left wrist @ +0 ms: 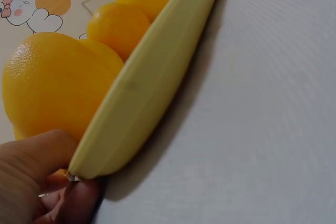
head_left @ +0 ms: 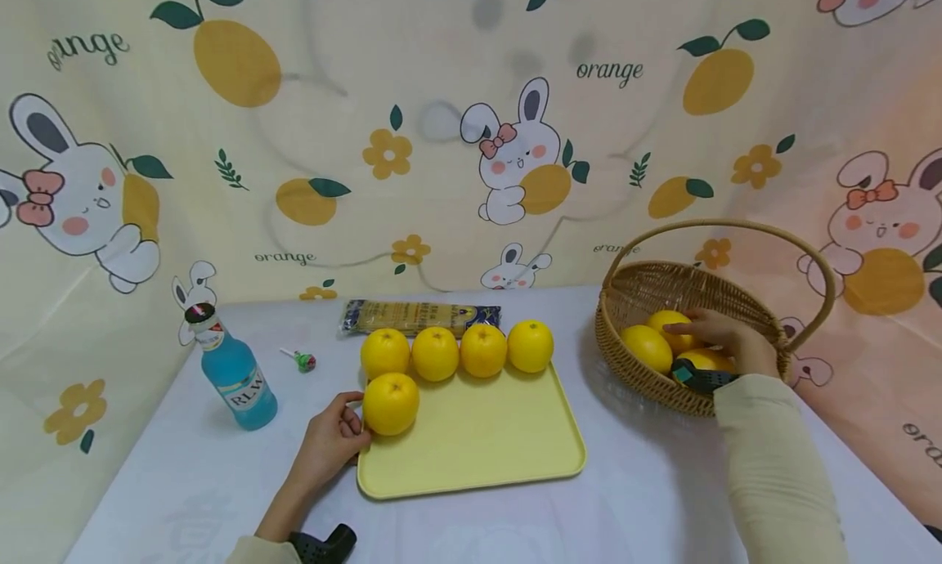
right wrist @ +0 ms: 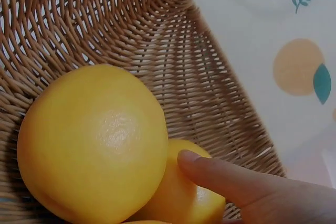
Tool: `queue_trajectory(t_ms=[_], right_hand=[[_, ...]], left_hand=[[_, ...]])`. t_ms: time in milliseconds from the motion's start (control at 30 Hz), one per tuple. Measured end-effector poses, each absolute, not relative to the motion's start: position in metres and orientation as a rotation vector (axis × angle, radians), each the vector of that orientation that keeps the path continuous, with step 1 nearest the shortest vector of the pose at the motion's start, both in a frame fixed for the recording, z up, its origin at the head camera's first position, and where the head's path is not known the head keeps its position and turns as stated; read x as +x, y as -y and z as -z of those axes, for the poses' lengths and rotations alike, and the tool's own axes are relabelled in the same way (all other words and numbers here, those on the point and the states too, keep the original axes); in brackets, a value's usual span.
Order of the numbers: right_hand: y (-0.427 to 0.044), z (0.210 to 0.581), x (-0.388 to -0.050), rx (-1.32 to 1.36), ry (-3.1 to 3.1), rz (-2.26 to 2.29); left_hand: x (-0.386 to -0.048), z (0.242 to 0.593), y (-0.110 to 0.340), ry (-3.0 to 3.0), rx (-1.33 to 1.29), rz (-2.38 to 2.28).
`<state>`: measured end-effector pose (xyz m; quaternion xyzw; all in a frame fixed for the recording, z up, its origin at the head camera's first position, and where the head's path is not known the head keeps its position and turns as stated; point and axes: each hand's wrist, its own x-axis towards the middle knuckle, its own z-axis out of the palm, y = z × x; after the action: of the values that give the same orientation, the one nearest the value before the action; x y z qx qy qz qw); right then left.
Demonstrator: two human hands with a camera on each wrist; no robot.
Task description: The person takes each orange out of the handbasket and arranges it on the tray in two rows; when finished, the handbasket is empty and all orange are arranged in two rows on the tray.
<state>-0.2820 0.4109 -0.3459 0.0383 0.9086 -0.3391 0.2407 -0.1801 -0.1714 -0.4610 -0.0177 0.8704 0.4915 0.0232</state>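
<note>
My left hand (head_left: 334, 433) pinches the left rim of a pale yellow tray (head_left: 493, 441), thumb above and fingers below in the left wrist view. Beside that thumb sits an orange (head_left: 391, 404) at the tray's left side. Several more oranges (head_left: 435, 354) line the tray's far edge. Over on the right, my right hand (head_left: 724, 335) reaches inside a wicker basket (head_left: 621, 368). Its thumb touches an orange (right wrist: 181, 192); its other fingers are hidden in the right wrist view. A larger-looking orange (right wrist: 94, 140) lies nearer that camera.
Behind the tray lies a long packet of noodles (head_left: 419, 316). A blue bottle (head_left: 239, 376) stands at the left, with a wrapped lollipop (head_left: 304, 360) between it and the tray. The basket's tall handle (head_left: 728, 225) arches above my right hand. A printed cloth hangs behind the table.
</note>
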Motion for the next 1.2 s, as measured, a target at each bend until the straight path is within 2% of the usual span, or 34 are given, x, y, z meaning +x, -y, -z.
queue_trajectory(t_ms=[233, 567, 767, 967, 1200], right_hand=[[-0.410, 0.351, -0.280, 0.057, -2.488, 1.019], [-0.411, 0.353, -0.272, 0.193, -2.496, 1.190], [-0.416, 0.350, -0.277, 0.013, -2.635, 1.364], [-0.421, 0.339, -0.272, -0.193, -2.423, 1.699], [-0.411, 0.322, -0.255, -0.490, -2.260, 1.733]], left_hand=[[-0.178, 0.459, 0.172, -2.690, -0.043, -1.532], [-0.179, 0.460, 0.171, -2.693, -0.063, -1.519], [-0.180, 0.461, 0.171, -2.697, -0.074, -1.519], [-0.179, 0.460, 0.170, -2.695, -0.072, -1.512], [-0.179, 0.460, 0.169, -2.707, -0.070, -1.508]])
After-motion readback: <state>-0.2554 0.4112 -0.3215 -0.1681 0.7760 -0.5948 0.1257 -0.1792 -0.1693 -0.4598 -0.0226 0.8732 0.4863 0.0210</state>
